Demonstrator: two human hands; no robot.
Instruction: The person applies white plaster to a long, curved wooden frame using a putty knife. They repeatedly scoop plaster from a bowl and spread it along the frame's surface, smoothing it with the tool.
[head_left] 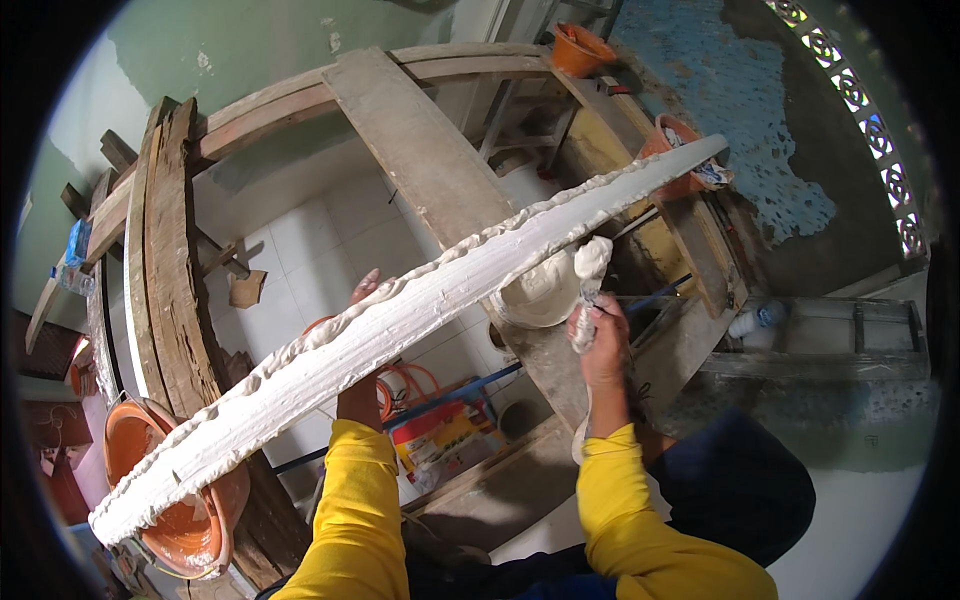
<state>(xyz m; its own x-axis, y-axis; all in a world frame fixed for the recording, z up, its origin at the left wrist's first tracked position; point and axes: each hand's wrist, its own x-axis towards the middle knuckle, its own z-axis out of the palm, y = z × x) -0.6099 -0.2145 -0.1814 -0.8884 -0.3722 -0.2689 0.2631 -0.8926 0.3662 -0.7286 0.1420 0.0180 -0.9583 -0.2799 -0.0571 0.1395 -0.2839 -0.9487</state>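
A long pale strip [430, 300], coated in wet white plaster with a lumpy ridge along its far edge, slants from lower left to upper right. My left hand [367, 285] holds it from beneath. Only some fingers show past the far edge; the strip hides the palm. In my right hand [603, 340] is a plaster-smeared scraper [583, 322], its grip closed in my fingers. A thick lump of plaster [593, 257] sits at the tool's far end. Just left of it, a bowl of white plaster [540, 295] stands on a plank, partly under the strip.
Wooden scaffold beams [180, 250] and a wide plank [420, 140] surround a drop to the tiled floor [330, 240]. Orange buckets stand at lower left [130, 440], at right [672, 135] and at the far end [580, 50]. A red-yellow bag [450, 440] lies below.
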